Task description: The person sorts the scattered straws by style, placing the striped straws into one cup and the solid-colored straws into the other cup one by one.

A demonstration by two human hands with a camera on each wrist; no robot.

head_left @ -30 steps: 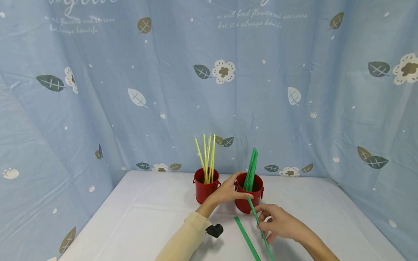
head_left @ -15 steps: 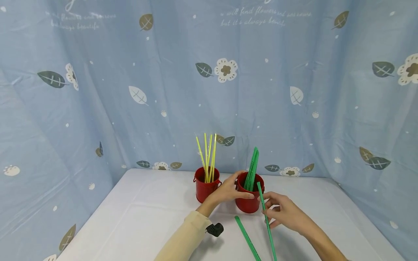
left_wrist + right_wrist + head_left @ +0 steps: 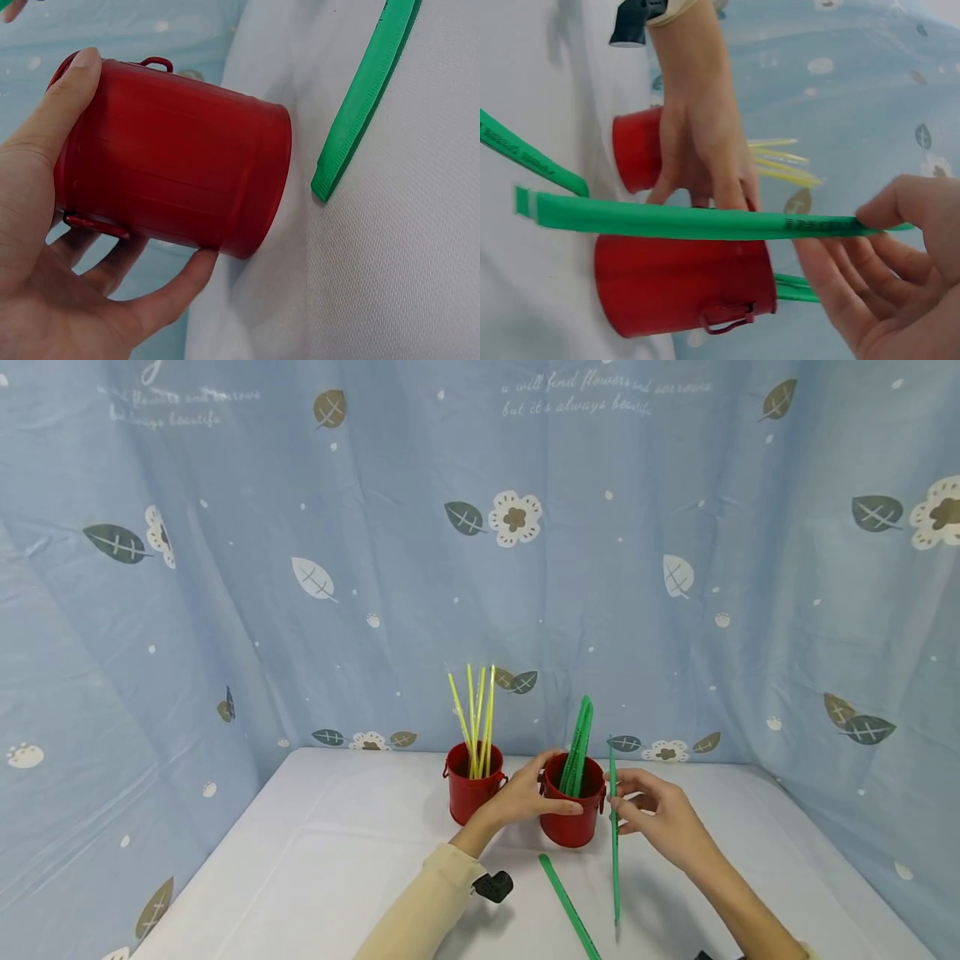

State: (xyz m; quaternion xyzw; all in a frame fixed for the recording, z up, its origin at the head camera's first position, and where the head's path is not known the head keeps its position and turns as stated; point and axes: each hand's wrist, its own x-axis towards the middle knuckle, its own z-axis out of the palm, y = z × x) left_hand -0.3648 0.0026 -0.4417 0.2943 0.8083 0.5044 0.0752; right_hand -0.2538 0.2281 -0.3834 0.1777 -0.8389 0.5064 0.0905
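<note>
My left hand (image 3: 525, 797) holds a small red metal bucket (image 3: 570, 828), its thumb on the near side by the rim and its fingers round the far side. Several green wrapped straws (image 3: 577, 747) stand leaning in that bucket. Just right of it, my right hand (image 3: 663, 810) pinches another green wrapped straw (image 3: 615, 860) between thumb and fingers, upright and outside the bucket. The right wrist view shows dark print on this straw (image 3: 660, 220) near the thumb. One more green straw (image 3: 568, 906) lies on the table in front of the bucket.
A second red bucket (image 3: 467, 802) with several yellow straws (image 3: 480, 718) stands to the left, close behind my left forearm. The white-covered table (image 3: 337, 860) ends at a blue patterned curtain (image 3: 405, 635). A black wrist device (image 3: 493, 887) sits at the left sleeve.
My right hand has moved up and to the right with its green straw, which has turned from slanted to nearly upright. The left hand stays at the bucket.
</note>
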